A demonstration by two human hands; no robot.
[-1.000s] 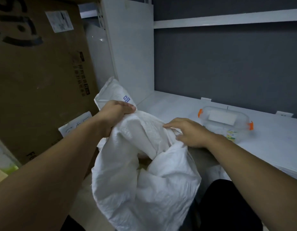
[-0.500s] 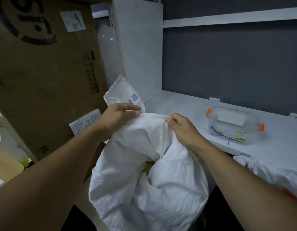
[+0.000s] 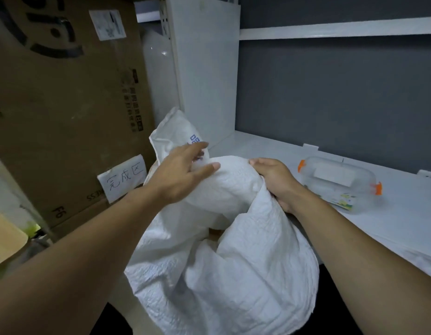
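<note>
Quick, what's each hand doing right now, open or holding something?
Left hand: open, fingers stretched out, touching the top of the white sack.
Right hand: closed, gripping a bunch of the white sack's fabric.

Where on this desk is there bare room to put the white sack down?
The desk is bare between the white side panel and the clear box, and again in front of it. Left of the white sack is crowded: cardboard box, second bag.
</note>
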